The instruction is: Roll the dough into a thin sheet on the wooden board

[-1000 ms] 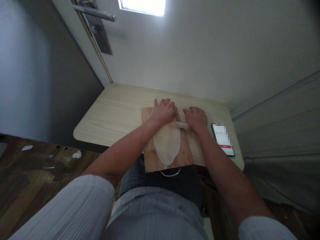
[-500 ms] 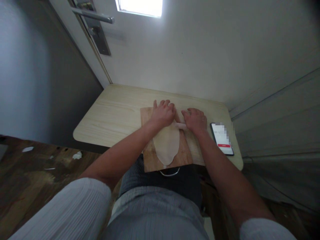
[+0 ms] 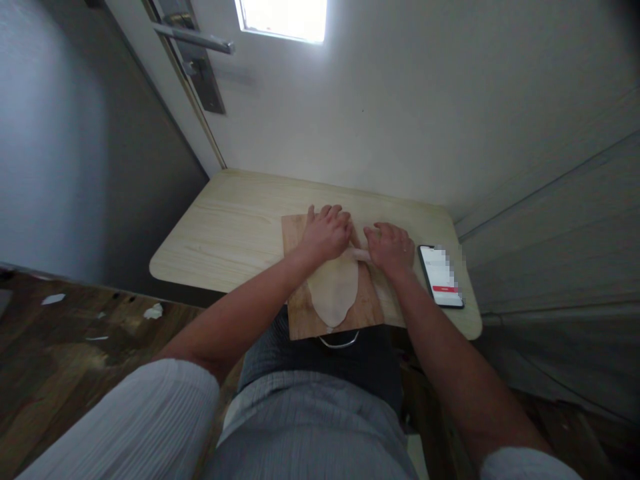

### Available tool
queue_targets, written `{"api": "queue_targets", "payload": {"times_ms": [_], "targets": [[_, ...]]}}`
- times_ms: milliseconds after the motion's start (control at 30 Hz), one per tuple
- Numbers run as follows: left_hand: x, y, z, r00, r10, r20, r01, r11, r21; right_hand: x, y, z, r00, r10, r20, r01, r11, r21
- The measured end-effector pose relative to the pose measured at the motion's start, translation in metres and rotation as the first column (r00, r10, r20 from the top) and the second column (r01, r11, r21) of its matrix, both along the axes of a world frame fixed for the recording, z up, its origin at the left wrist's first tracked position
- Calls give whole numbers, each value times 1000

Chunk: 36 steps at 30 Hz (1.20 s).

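A thin, long oval sheet of dough (image 3: 335, 293) lies on a wooden board (image 3: 305, 320) close to my body. Across its upper part runs a pale rolling pin (image 3: 361, 255), of which only a short piece shows between my hands. My left hand (image 3: 327, 233) presses over the pin's left part, fingers pointing away from me. On the right end, beyond the board's edge, my right hand (image 3: 391, 247) is curled over the pin. Both palms hide what is beneath them.
A phone (image 3: 441, 277) with a lit screen lies on the light wooden table (image 3: 225, 220), right of my right hand. Behind stands a pale door with a metal handle (image 3: 195, 39). A metal loop (image 3: 340, 344) sticks out under the board's near edge. Scraps lie on the floor.
Both hands and the pin have shifted very slightly toward me in the picture. The whole view has also tilted a little. The dough keeps about the same shape.
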<state>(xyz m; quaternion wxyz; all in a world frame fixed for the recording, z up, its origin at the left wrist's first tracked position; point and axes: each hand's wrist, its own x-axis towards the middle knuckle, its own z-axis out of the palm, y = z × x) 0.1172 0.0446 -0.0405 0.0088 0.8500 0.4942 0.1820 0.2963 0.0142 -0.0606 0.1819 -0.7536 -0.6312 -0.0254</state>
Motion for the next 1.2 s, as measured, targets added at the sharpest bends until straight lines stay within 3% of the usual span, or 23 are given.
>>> {"api": "queue_targets", "payload": {"times_ms": [500, 967, 1200], "targets": [[-9, -42, -7, 999, -16, -34, 17, 999, 38, -18, -59, -2, 996, -24, 91, 22, 999, 26], [-40, -133, -12, 996, -69, 54, 69, 998, -10, -39, -158, -13, 994, 83, 75, -92, 989, 114], [-59, -138, -15, 993, -96, 62, 98, 995, -24, -56, -177, -9, 994, 108, 22, -110, 984, 138]]}}
